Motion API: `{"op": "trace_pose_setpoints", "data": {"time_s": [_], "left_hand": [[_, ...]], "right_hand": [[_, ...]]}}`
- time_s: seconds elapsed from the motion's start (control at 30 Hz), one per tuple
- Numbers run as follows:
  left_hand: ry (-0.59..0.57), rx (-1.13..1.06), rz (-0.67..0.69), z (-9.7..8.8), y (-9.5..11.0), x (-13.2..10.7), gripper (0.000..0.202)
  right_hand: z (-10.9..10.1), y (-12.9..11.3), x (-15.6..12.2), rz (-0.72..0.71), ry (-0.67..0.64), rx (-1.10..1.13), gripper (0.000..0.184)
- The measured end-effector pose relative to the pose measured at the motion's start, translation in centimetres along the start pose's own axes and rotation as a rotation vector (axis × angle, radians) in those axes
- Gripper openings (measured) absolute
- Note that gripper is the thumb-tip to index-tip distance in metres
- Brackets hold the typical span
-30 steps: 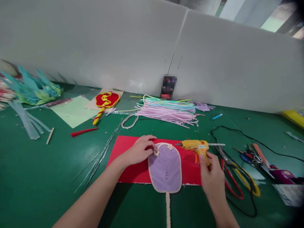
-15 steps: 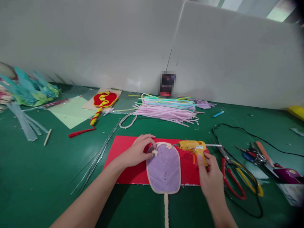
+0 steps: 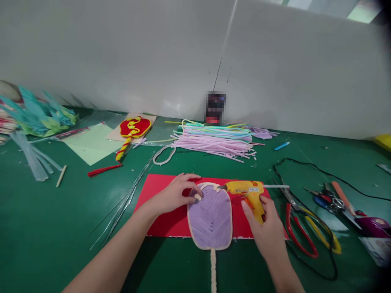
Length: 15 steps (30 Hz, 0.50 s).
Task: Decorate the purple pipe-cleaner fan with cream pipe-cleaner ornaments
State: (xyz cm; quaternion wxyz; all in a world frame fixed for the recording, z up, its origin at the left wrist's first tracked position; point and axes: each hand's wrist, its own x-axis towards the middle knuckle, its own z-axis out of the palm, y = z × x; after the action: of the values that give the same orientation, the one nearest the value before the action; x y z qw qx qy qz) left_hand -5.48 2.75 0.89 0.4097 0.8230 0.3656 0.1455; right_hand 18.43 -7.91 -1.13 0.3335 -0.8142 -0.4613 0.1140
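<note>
A lavender hand fan [image 3: 211, 215] with a cream fuzzy rim lies on a red sheet [image 3: 166, 223], its braided cream handle [image 3: 213, 270] pointing toward me. At the fan's upper left edge, my left hand [image 3: 174, 194] pinches a small cream flower [image 3: 198, 197] between thumb and fingers; the fingers partly cover it. Wrapped in my right hand [image 3: 269, 228] is a yellow hot glue gun [image 3: 244, 187] with a clear glue stick in its back. Its nozzle is at the fan's top edge, by another cream flower [image 3: 216, 186].
Behind the fan lies a pile of pink and mint pipe cleaners [image 3: 214, 142]. Red-handled pliers [image 3: 301, 232], a black cord [image 3: 317, 166] and scissors [image 3: 332, 203] are on the right. A red-and-yellow fan [image 3: 134, 128] and silver wires [image 3: 126, 207] lie left.
My right hand has shifted the glue gun slightly left, bringing its nozzle to the flower at the top edge, and the thumb has moved. My left fingers now cover more of their flower.
</note>
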Motion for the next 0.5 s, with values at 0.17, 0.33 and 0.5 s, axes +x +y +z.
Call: {"op": "trace_pose_setpoints", "data": {"time_s": [0.17, 0.33, 0.5], "left_hand": [[-0.015, -0.018, -0.005, -0.24, -0.26, 0.00, 0.018], [-0.003, -0.012, -0.005, -0.13, -0.42, 0.05, 0.019], [0.023, 0.005, 0.000, -0.01, -0.52, 0.07, 0.018]], "right_hand": [[0.38, -0.17, -0.16, -0.009, -0.008, -0.058, 0.061], [0.48, -0.07, -0.12, -0.014, 0.024, -0.088, 0.064], [0.74, -0.07, -0.34, -0.077, 0.005, -0.177, 0.064]]}}
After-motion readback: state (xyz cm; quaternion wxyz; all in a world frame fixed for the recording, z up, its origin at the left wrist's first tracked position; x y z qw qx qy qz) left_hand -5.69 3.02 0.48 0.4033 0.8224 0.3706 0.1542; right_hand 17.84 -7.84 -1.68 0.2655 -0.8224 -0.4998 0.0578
